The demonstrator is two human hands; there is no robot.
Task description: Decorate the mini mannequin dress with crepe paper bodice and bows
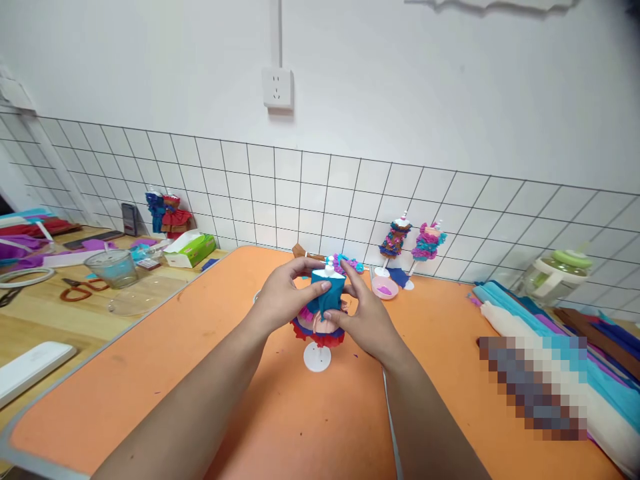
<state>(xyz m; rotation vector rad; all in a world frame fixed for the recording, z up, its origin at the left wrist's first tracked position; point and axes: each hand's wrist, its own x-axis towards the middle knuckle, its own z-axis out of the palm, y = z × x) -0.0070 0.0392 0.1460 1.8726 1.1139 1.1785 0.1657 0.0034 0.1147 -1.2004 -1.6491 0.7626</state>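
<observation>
In the middle of the orange mat stands a small white dress form point(331, 269) on a round white base point(317, 357). It wears a skirt point(320, 331) in peach, blue and red with ruffled edges. A teal piece of crepe paper point(324, 290) wraps round its upper body. My left hand point(285, 293) grips the teal paper from the left, thumb pressed on its front near the top. From the right, my right hand point(367, 317) holds the lower part of the same paper, thumb on the front. The fingers behind the form are partly hidden.
Dressed mini forms stand by the wall, right point(395, 240) and left point(170, 217). A pink bowl point(385, 288) is behind my right hand. Crepe paper rolls point(565, 373) and a lidded jug point(560, 277) lie right; scissors point(83, 289), a glass bowl point(111, 268) and a tissue pack point(190, 249) left.
</observation>
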